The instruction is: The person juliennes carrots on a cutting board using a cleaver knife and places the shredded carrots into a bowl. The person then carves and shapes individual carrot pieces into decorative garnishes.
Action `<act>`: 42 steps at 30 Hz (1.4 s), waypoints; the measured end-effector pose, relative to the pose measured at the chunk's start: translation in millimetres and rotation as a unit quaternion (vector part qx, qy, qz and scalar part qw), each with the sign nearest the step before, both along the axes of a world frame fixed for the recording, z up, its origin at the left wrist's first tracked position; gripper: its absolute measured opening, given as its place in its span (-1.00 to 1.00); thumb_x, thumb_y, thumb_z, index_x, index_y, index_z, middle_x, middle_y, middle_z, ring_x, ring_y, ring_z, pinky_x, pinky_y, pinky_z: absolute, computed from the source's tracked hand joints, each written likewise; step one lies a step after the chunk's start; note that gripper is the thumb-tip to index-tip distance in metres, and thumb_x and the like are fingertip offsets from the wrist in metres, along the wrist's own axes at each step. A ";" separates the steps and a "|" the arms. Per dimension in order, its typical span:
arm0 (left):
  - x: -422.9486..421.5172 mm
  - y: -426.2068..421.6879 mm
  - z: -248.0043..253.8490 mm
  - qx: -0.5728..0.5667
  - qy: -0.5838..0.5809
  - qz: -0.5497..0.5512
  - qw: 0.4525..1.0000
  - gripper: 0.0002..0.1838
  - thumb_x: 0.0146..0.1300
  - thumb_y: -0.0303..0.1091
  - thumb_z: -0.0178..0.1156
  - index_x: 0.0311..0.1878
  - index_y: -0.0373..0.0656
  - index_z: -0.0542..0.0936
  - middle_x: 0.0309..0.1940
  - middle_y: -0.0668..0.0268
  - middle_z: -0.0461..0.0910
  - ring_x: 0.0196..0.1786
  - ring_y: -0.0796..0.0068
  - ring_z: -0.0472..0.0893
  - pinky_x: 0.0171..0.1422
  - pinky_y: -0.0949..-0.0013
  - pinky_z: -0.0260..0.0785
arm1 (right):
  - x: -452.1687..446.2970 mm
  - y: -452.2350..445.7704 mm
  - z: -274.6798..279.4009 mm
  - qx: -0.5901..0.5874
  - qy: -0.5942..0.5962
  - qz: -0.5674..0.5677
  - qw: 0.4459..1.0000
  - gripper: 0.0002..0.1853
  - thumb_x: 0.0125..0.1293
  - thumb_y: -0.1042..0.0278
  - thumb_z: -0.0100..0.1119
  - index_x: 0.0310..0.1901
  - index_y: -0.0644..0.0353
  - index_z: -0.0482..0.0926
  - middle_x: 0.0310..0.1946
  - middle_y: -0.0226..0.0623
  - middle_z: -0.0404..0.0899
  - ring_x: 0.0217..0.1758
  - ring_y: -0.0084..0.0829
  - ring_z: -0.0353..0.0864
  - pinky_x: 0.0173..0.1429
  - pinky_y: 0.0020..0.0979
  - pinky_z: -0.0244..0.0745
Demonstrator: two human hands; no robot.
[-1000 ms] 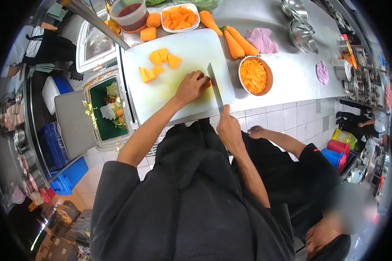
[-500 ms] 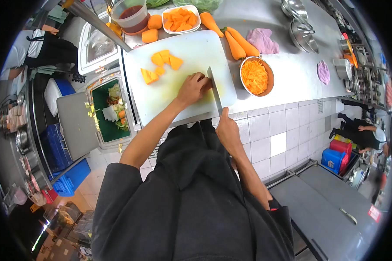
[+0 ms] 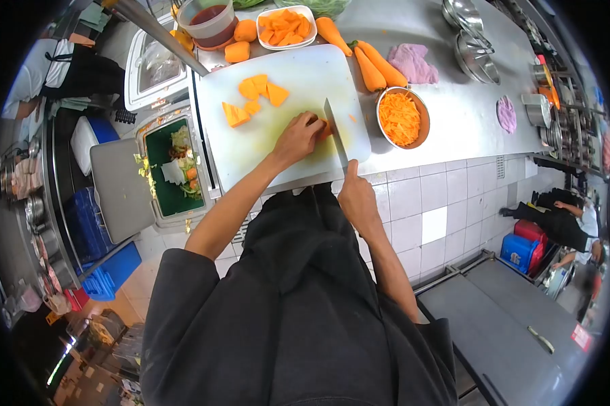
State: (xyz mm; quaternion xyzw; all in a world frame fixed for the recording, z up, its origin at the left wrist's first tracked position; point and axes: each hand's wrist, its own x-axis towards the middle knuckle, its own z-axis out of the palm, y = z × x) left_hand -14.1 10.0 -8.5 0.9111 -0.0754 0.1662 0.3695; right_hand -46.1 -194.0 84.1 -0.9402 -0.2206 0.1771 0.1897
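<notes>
On the white cutting board (image 3: 237, 159) my left hand (image 3: 295, 142) has its fingers curled over a carrot piece (image 3: 324, 131), which they partly hide. My right hand (image 3: 357, 199) is closed around the handle of a kitchen knife (image 3: 336, 134). The blade stands against the carrot's right side, its tip pointing away from me. A small orange sliver (image 3: 352, 118) lies just right of the blade. Several cut carrot chunks (image 3: 276, 94) rest farther up the board. Right of the board stands a round metal bowl of shredded carrot (image 3: 400, 120).
Behind the board are a white tub of carrot pieces (image 3: 284, 28), a container of dark red liquid (image 3: 206, 24) and whole carrots (image 3: 369, 69). Pink cloths (image 3: 413, 63) and metal bowls (image 3: 476, 57) sit to the right. A scrap bin (image 3: 161, 177) stands left. Other people work at both sides.
A small orange sliver now shows to the right of the blade. Both hands keep nearly the same place and grip. At the far right, a person in the background has shifted posture.
</notes>
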 end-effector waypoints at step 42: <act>-2.7 1.3 -7.3 0.038 -0.014 -0.001 0.999 -0.70 0.10 -0.52 0.18 -0.05 -0.21 0.56 -0.26 0.20 0.54 -0.11 0.20 0.54 0.06 0.18 0.38 | -6.4 12.5 -9.8 0.037 0.016 -0.018 0.999 -0.62 0.14 0.66 -0.05 0.01 0.46 0.17 -0.59 0.26 0.52 -0.45 0.28 0.57 -0.34 0.17 0.46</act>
